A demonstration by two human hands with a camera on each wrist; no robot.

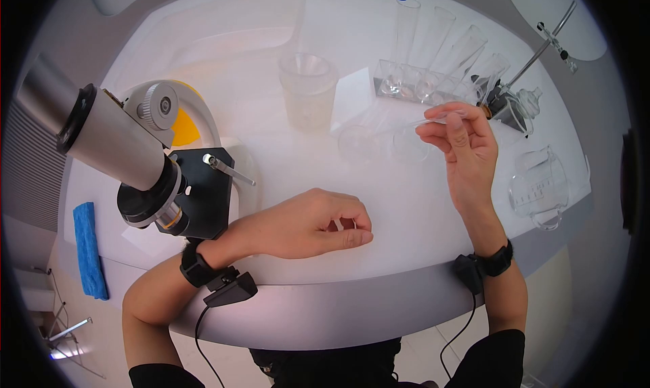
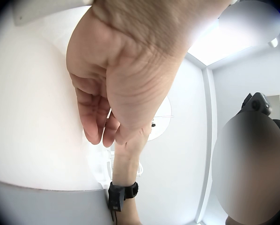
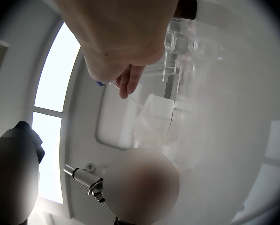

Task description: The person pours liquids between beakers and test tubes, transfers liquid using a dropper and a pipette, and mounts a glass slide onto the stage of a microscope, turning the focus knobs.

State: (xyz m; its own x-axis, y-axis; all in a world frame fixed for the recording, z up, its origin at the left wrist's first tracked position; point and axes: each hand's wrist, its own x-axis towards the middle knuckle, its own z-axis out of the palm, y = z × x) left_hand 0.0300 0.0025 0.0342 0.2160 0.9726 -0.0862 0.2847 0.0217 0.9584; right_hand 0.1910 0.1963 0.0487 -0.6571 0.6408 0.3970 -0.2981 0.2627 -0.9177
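Observation:
In the head view, my right hand [image 1: 470, 144] is raised over the table and pinches a thin clear stick [image 1: 433, 120] between thumb and fingers. Its outer end points left, above two shallow clear round dishes, one on the right [image 1: 411, 146] and one on the left [image 1: 353, 144]. The same stick [image 3: 136, 102] slants down from the fingertips in the right wrist view; I cannot tell its exact kind. My left hand [image 1: 318, 225] lies low near the table's front edge, fingers loosely curled and holding nothing. The left wrist view shows this hand [image 2: 116, 84] with bare fingertips.
A microscope [image 1: 112, 141] stands at the left, by a blue cloth [image 1: 90, 249]. Behind the dishes are a translucent cup [image 1: 308, 93] and white paper [image 1: 353, 97]. A tube rack [image 1: 406, 83] holds several tubes, near a metal stand [image 1: 552, 39]. A measuring jug [image 1: 538, 185] sits right.

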